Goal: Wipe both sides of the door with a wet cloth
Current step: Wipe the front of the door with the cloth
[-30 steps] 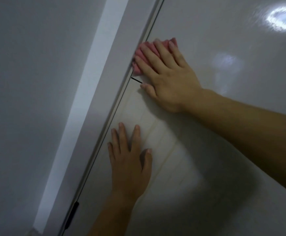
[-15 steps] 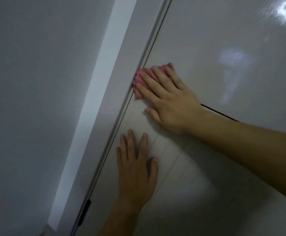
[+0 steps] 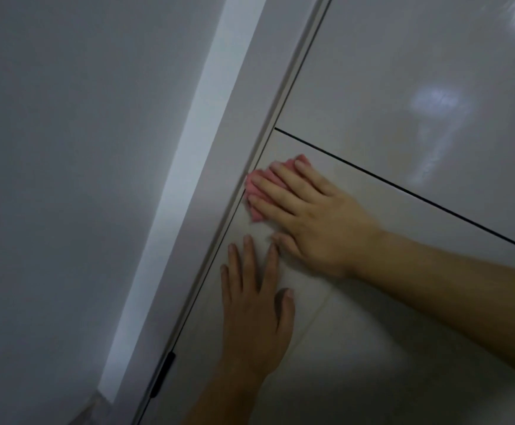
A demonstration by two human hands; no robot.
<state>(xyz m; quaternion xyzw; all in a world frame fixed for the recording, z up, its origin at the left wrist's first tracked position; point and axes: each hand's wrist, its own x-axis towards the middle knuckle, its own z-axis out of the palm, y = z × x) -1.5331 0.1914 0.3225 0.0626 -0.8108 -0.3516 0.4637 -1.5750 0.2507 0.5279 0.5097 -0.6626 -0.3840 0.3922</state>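
Observation:
A glossy pale door (image 3: 403,87) fills the right side of the head view, crossed by a thin dark groove (image 3: 403,191). My right hand (image 3: 311,216) presses a pink cloth (image 3: 257,194) flat against the door just below the groove, at the door's left edge. Its fingers lie straight over the cloth, and only the cloth's left part shows. My left hand (image 3: 256,308) rests flat on the door right below, fingers spread, holding nothing.
The white door frame (image 3: 219,148) runs diagonally along the door's left edge, with a grey wall (image 3: 66,179) beyond it. A black hinge (image 3: 161,375) sits low on the door edge. Light reflections glare at the upper right.
My right hand has slid the pink cloth down along the door's left edge, from above the dark groove to below it, close to my left hand. The left hand stays planted.

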